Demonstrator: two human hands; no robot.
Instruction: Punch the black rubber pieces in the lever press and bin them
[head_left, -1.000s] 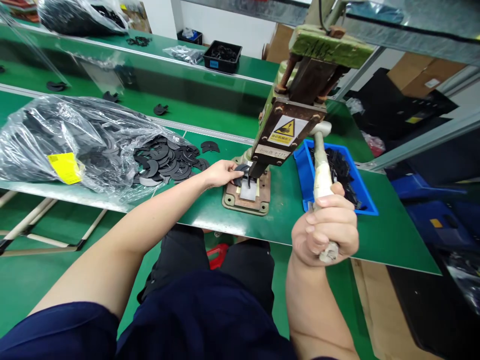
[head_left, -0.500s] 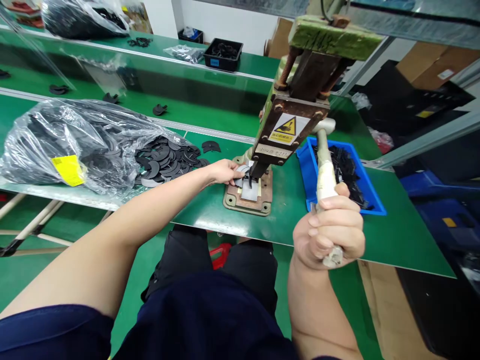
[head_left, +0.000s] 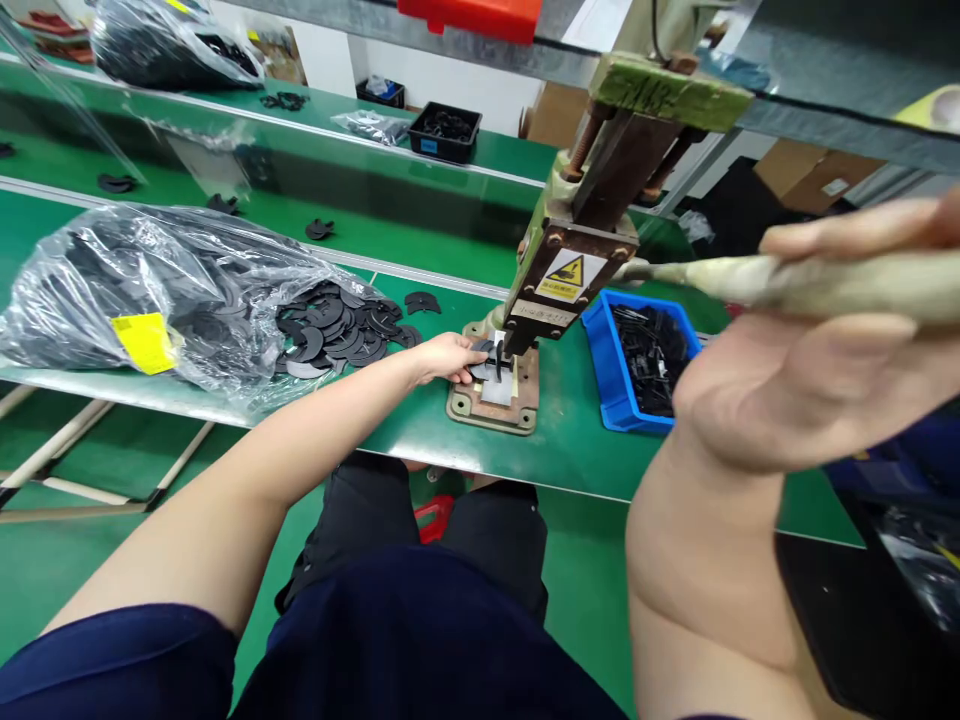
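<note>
At the base of the green hand press [head_left: 574, 220], my left hand [head_left: 448, 358] pinches a flat black curved piece [head_left: 481, 360] by its left side. The piece lies under the press ram, on a light metal plate [head_left: 496, 388] fixed to the base. My right hand [head_left: 795, 380], large and blurred near the camera, is closed around the press's pale wrapped lever handle [head_left: 724, 277]. The lever now points out to the right, close to level. Part of the black piece is hidden by my fingers and the ram.
Left of the press lie a heap of black curved pieces [head_left: 337, 325] and a clear plastic bag [head_left: 135, 290] full of them. A blue bin [head_left: 611, 375] holding black parts stands to the right. Behind are a black crate [head_left: 444, 132] and an overhead shelf [head_left: 330, 50].
My right hand has swung the lever up and outward to the right, from steep to nearly level. The ram section looks raised slightly. My left hand stays at the press base with the black piece.
</note>
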